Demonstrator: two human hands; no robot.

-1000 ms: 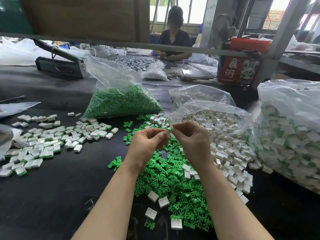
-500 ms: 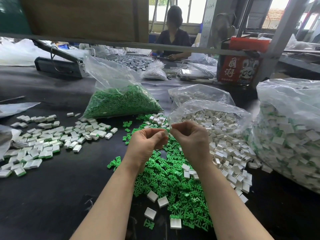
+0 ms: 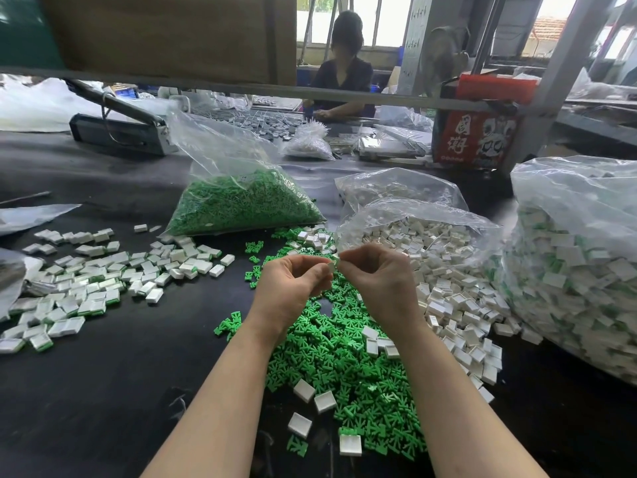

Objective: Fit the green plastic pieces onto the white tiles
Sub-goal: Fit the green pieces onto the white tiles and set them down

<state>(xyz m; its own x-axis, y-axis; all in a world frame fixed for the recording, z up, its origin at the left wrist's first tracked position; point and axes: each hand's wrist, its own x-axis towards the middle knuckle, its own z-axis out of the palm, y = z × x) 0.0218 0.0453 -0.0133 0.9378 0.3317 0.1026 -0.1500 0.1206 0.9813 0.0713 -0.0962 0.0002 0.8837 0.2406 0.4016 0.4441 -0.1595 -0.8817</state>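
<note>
**Two hands pinch one small tile above a crowded tabletop**

Head view: the left hand (image 3: 293,288) and right hand (image 3: 375,281) meet fingertip to fingertip, each grip pinching the same white tile (image 3: 333,264) held in the air. Directly below lies a loose heap of green plastic pieces (image 3: 337,367). White tiles (image 3: 458,305) spill from an open bag just right of it. Finished tiles (image 3: 103,281) are scattered at left. Bare black tabletop (image 3: 103,391) lies open at near left.

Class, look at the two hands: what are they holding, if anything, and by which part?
Both hands, left and right, pinch one small white tile by its edges.
</note>
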